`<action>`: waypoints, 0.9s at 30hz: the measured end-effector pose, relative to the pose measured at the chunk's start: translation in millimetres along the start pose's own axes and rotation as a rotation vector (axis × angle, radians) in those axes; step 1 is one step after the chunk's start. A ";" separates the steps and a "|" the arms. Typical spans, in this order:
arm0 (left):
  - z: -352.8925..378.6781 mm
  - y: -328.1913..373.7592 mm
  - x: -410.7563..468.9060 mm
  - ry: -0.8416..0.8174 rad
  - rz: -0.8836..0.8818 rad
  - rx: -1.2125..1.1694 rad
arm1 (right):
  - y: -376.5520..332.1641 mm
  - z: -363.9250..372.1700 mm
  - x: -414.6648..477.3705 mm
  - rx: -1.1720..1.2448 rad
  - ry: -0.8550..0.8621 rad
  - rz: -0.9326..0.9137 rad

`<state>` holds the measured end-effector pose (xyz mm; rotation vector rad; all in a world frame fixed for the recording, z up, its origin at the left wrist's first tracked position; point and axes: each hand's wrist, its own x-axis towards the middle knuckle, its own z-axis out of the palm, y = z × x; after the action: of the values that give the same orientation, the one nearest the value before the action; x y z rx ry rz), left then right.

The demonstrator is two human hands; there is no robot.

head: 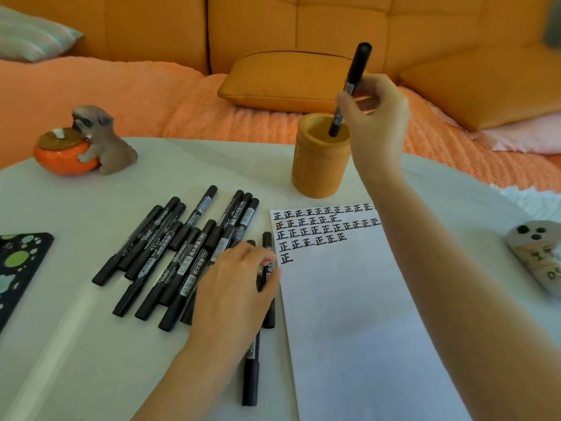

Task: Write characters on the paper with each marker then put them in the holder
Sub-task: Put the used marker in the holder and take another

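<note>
Here a white tabletop [76, 344] stands before an orange sofa [252, 25]. Above the holder [318, 168] the right hand [379, 117] reaches forward, its fingers pinching a marker [355, 74] nearly upright, lower end inside the holder's mouth. Nearer than the holder and left of it, the left hand [233, 293] lies palm-down on loose markers [170, 253], fingers curled on a second marker [267, 244]; the paper [349, 314] lies just this side of the holder

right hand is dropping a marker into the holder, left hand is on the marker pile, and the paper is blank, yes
Not quite. The paper is not blank: the head view shows rows of black characters across its top. The rest holds: the right hand holds a marker with its lower end in the holder, and the left hand is on the marker pile.
</note>
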<state>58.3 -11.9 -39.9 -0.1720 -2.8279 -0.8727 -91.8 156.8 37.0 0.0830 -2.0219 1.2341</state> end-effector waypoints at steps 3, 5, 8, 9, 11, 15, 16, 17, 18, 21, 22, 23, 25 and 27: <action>3.4 1.0 0.0 -0.026 0.002 0.047 | 18.7 15.7 10.8 -0.121 -0.080 0.102; 5.6 1.5 -0.6 -0.054 -0.013 0.064 | 34.6 23.1 11.4 -0.227 -0.125 0.147; 7.5 1.4 -0.4 -0.061 -0.020 0.077 | 41.2 24.1 10.9 -0.434 -0.206 0.135; 7.7 1.3 -0.4 -0.066 -0.017 0.099 | 39.7 23.0 11.2 -0.480 -0.219 0.128; 7.4 1.9 -0.2 -0.074 -0.019 0.128 | 33.8 18.8 10.9 -0.523 -0.218 0.115; 8.4 3.6 -0.6 -0.073 -0.039 0.141 | 19.2 4.3 -15.0 -0.376 -0.125 0.073; 8.6 3.3 -0.7 -0.070 -0.048 0.128 | 14.0 -0.8 -28.8 -0.315 -0.124 0.067; 8.9 3.0 -0.9 -0.062 -0.057 0.109 | 9.0 -6.2 -45.3 -0.262 -0.140 0.069; 8.9 2.3 -0.8 -0.048 -0.065 0.083 | 3.7 -11.6 -63.4 -0.215 -0.170 0.079; 7.1 0.3 0.2 -0.012 -0.104 -0.025 | -7.2 -25.1 -115.3 -0.162 -0.313 0.166; 6.3 -0.3 0.6 -0.001 -0.120 -0.058 | -9.1 -28.4 -128.7 -0.141 -0.361 0.213; 5.2 -1.0 1.0 0.012 -0.137 -0.087 | -10.3 -31.2 -139.2 -0.104 -0.402 0.271; 2.1 -2.3 1.9 0.045 -0.166 -0.135 | -13.9 -33.9 -150.9 -0.021 -0.473 0.399; -0.7 -3.3 2.1 0.064 -0.187 -0.150 | -17.5 -33.3 -156.1 0.024 -0.530 0.488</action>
<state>55.8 -14.9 -40.7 0.1010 -2.7518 -1.1089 45.7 125.1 -39.4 -0.0887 -2.5855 1.6695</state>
